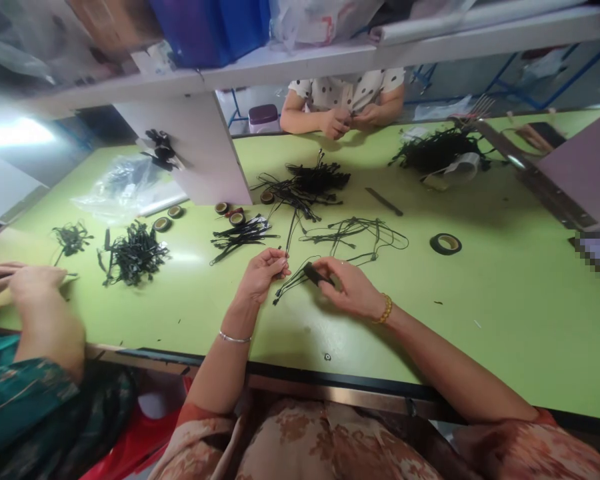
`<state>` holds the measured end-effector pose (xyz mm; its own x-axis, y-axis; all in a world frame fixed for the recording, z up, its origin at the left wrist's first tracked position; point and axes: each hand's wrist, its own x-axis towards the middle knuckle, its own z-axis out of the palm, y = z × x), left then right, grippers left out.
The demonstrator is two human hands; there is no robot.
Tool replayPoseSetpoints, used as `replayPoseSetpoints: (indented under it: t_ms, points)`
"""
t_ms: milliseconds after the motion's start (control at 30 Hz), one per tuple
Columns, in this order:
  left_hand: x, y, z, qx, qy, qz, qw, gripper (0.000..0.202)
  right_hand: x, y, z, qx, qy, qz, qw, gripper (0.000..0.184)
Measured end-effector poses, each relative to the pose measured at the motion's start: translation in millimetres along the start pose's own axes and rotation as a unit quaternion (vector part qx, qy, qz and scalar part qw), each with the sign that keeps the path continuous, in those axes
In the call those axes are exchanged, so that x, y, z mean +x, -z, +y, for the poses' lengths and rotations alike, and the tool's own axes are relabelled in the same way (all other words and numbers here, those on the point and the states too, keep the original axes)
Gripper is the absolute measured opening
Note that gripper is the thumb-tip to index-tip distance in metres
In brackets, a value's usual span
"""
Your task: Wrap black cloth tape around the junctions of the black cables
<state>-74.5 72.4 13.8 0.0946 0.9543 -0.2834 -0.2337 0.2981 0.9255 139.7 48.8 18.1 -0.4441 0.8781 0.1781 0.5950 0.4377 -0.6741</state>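
Note:
Over the green table, my left hand (264,275) pinches a thin black cable (293,230) between thumb and fingertips. Just to its right, my right hand (354,287) is closed on a short black rectangular piece (319,274), whose exact kind I cannot make out. Under and beside that piece lie several black cable ends with small connectors (276,298). Loose thin cables (353,233) spread across the table beyond my right hand. Past my left hand is a flat bunch of black cables (245,235).
A tangled cable pile (320,177) lies farther back, near a dark flat strip (384,201). A black tape roll (445,244) sits at right. Another cable heap (135,257) is at left, near a co-worker's arm (47,313). Opposite, another person's hands (337,123) work. A shelf (300,67) hangs overhead.

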Motion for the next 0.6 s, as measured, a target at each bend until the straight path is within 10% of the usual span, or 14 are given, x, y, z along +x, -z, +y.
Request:
replayPoseSetpoints:
  t_ms: [167, 600]
  points:
    - [-1.7, -6.8, -3.1, -0.009, -0.004, -0.003, 1.000, 0.037, 15.8, 5.1, -8.1, 0.168, 0.023, 0.084, 0.982, 0.021]
    - [-5.8, -14.0, -5.0, 0.032, -0.066, 0.025, 0.997, 0.037, 27.0, -16.8, -5.7, 0.173, 0.021, 0.102, 0.979, 0.017]
